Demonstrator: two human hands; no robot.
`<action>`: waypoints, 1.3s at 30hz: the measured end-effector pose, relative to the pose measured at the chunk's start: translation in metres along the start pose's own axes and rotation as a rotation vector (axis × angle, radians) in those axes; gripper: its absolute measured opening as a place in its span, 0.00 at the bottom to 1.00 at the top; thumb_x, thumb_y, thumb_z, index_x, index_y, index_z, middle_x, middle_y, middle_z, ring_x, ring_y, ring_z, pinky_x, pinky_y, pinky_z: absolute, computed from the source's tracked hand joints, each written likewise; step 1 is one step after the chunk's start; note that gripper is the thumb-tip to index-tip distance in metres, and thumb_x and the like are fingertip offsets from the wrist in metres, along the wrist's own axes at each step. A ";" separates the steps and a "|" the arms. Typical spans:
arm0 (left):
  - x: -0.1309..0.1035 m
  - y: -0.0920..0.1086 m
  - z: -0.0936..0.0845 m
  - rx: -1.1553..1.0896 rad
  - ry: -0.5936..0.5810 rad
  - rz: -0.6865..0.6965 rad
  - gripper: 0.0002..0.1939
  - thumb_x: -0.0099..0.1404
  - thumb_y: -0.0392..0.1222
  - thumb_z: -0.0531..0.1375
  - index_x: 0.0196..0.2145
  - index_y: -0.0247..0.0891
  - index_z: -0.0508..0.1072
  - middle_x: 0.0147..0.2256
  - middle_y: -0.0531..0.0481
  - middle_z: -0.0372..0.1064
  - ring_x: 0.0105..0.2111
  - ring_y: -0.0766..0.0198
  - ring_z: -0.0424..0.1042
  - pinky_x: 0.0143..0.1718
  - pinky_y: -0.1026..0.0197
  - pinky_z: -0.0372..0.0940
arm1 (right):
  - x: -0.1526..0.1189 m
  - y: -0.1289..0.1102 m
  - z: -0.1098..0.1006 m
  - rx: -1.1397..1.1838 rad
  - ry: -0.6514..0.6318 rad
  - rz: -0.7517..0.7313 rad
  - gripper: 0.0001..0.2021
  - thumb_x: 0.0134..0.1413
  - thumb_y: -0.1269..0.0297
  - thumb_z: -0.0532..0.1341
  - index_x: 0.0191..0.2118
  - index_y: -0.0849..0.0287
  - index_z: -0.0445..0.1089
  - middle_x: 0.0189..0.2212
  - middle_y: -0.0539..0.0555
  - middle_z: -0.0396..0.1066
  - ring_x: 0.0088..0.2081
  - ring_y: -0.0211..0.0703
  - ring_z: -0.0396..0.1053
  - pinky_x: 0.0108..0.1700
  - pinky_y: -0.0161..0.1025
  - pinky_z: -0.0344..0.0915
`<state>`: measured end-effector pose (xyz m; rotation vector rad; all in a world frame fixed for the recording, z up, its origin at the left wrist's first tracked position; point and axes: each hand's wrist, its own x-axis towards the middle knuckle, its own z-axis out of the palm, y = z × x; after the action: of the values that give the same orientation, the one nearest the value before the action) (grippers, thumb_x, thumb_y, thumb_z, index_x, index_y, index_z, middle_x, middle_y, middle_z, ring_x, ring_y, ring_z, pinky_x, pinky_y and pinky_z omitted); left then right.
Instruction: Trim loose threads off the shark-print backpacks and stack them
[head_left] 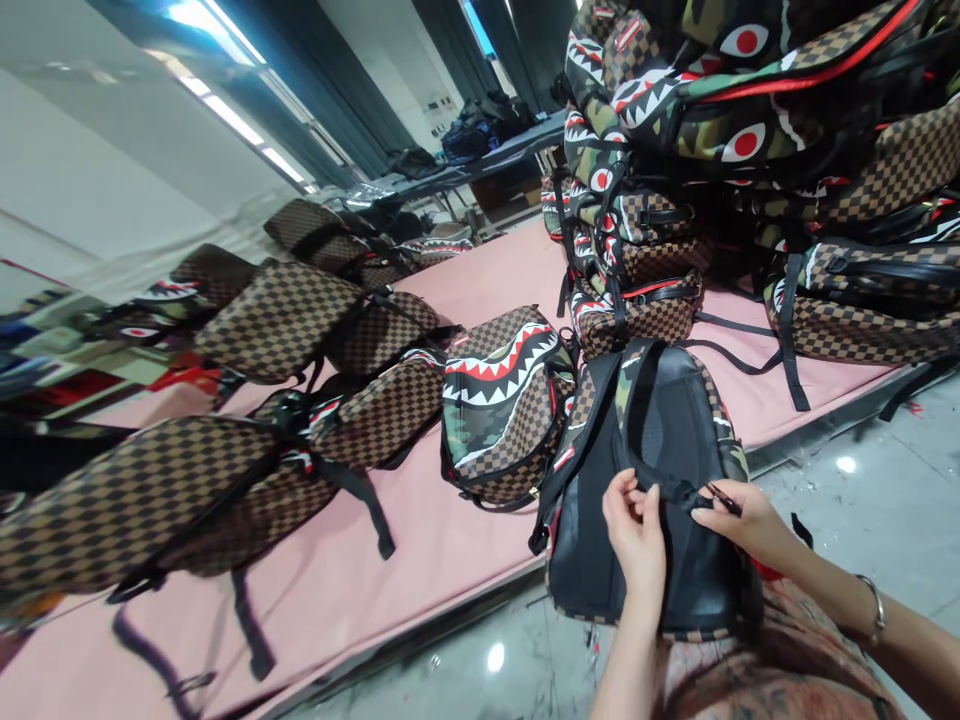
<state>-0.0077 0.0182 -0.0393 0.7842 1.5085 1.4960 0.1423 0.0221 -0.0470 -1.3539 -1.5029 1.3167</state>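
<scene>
Shoulder strap [664,487] is sitting pinched in left hand [636,522] and right hand [739,518], both mostly closed; right also gripping slim tool [724,498], type unclear. Backpack pile [637,235] is running off-frame.

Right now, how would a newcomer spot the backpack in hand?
Find the pink table, then its near side below the tall pile of bags. The backpack there has its strap in the left hand and right hand. Unlike its neighbours, it turns its black back panel to the camera.
</scene>
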 end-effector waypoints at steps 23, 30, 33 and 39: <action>-0.009 0.027 -0.008 0.028 -0.405 -0.183 0.06 0.50 0.41 0.65 0.21 0.35 0.75 0.21 0.51 0.65 0.24 0.67 0.60 0.28 0.66 0.55 | -0.021 -0.012 -0.005 -0.232 -0.021 -0.188 0.07 0.52 0.63 0.56 0.27 0.58 0.65 0.20 0.46 0.63 0.23 0.37 0.61 0.26 0.32 0.58; -0.024 0.020 0.006 -0.415 -0.363 -0.584 0.15 0.46 0.48 0.67 0.24 0.31 0.73 0.19 0.55 0.59 0.20 0.74 0.55 0.23 0.70 0.52 | -0.032 -0.006 -0.010 -0.081 0.008 -0.084 0.05 0.51 0.63 0.56 0.29 0.57 0.65 0.23 0.47 0.64 0.26 0.39 0.62 0.28 0.34 0.60; -0.028 0.018 0.006 -0.359 -0.382 -0.529 0.17 0.47 0.50 0.67 0.24 0.33 0.71 0.19 0.56 0.58 0.21 0.73 0.55 0.24 0.69 0.52 | -0.034 -0.003 -0.005 -0.029 -0.001 -0.053 0.05 0.51 0.63 0.57 0.31 0.57 0.67 0.26 0.48 0.66 0.29 0.40 0.64 0.32 0.35 0.61; -0.030 0.022 0.005 -0.105 -0.452 -0.230 0.09 0.49 0.40 0.66 0.25 0.34 0.71 0.23 0.56 0.57 0.25 0.71 0.56 0.29 0.68 0.52 | -0.042 -0.006 -0.005 0.082 0.116 -0.004 0.13 0.52 0.57 0.58 0.42 0.57 0.64 0.24 0.46 0.62 0.26 0.38 0.62 0.29 0.33 0.61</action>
<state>0.0071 -0.0048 -0.0132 0.7933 1.1284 1.1247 0.1536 -0.0172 -0.0349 -1.3507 -1.3590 1.2608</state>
